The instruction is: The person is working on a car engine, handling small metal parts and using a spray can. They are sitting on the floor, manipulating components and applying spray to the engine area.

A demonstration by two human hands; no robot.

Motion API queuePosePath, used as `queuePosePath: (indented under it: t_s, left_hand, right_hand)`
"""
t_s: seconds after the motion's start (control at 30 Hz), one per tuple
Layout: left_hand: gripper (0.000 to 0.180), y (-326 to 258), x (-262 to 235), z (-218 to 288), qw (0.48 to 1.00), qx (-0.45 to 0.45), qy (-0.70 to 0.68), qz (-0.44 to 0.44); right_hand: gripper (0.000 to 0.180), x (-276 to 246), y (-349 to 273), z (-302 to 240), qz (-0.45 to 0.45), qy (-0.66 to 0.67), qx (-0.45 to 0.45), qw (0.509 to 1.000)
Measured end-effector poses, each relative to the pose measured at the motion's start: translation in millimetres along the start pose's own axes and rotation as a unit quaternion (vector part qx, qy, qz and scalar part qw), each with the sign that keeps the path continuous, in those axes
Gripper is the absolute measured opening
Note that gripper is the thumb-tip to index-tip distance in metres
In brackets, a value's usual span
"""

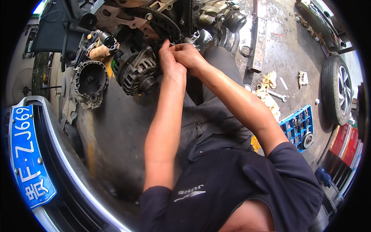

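Observation:
My left hand point(170, 62) and my right hand point(189, 57) meet at the lower edge of a greasy engine assembly point(123, 19). The fingers of both are pinched close together; whatever lies between them is too small or hidden to make out. Beside my left hand, on its left, is an alternator point(137, 71) with a ribbed pulley facing me. Just above my fingertips curves a dark round rim of the assembly. Farther right sits another metal unit with a grooved pulley point(235, 21).
A bell-shaped metal housing point(92, 79) lies left of the alternator. The front bumper of a car point(73, 162) curves along the left. On the right are a steel beam point(259, 42), a wrench point(277, 96), a blue parts tray point(295, 127) and a wheel point(340, 91).

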State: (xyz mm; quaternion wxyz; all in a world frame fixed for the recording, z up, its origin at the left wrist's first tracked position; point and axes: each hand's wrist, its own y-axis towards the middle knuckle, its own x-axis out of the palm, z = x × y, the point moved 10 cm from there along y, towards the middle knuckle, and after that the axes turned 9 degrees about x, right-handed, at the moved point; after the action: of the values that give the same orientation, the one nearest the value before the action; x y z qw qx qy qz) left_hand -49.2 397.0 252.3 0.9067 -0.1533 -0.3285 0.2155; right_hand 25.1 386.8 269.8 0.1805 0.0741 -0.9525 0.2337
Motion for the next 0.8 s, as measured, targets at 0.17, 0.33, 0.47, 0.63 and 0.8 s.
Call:
queuePosePath:
  t_s: [0.17, 0.33, 0.47, 0.63, 0.8]
  left_hand:
    - [0.036, 2, 5, -2, 0.999, -0.002, -0.002, -0.032]
    - [0.038, -2, 5, -1, 1.000, 0.001, 0.025, -0.004]
    - [0.040, 3, 1, 1, 0.999, 0.011, 0.043, 0.004]
    - [0.041, -3, 7, -2, 0.999, -0.033, 0.028, -0.023]
    - [0.034, -7, 12, 1, 0.999, -0.031, -0.016, -0.024]
  right_hand:
    - [0.019, -5, 6, -10, 0.057, -0.087, -0.046, 0.993]
    - [0.016, 9, 14, 17, -0.060, 0.134, 0.121, 0.982]
    - [0.017, 9, 9, 9, -0.056, 0.066, 0.073, 0.994]
    - [0.024, -7, 3, -31, 0.061, -0.218, -0.116, 0.967]
    - [0.027, -7, 2, -32, 0.074, -0.202, -0.059, 0.975]
